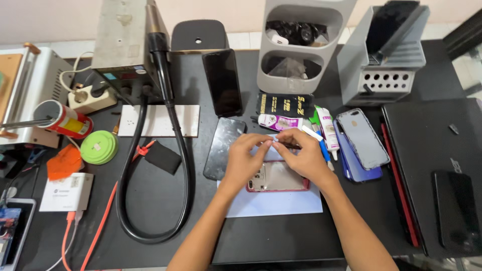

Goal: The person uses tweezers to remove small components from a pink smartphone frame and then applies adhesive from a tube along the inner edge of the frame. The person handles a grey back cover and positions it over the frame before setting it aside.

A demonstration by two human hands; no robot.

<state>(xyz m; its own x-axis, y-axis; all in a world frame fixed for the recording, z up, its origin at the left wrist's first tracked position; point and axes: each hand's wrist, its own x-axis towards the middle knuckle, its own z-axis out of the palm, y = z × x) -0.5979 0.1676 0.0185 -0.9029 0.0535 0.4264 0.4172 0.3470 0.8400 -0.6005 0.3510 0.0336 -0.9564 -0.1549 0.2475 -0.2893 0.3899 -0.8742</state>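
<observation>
at the centre of the black tabletop (pixel 150 200), both hands meet above an opened phone with a red frame (pixel 277 178), which lies flat on a white sheet (pixel 281 203). the left hand (pixel 242 158) has its fingers (pixel 257 139) curled nearly closed, thumb and forefinger pinched on something small and pale; what it is cannot be told. the right hand (pixel 304 155) comes in from 3 o'clock, its fingers (pixel 283 136) also drawn close together, their tips touching the left hand's tips at the same small piece. the red-framed phone sits directly below the fingers, at their 6 o'clock, partly covered by both palms.

at 9 o'clock of the left hand, just beside it, lies a dark glass panel (pixel 223 148). at 12 o'clock stands a black phone (pixel 222 83). at 3 o'clock of the right hand lie a white glue tube (pixel 327 128) and a clear phone case (pixel 362 138) on a blue one (pixel 354 168). a thick black hose (pixel 175 150) loops at 9 o'clock, well apart from the hands.
</observation>
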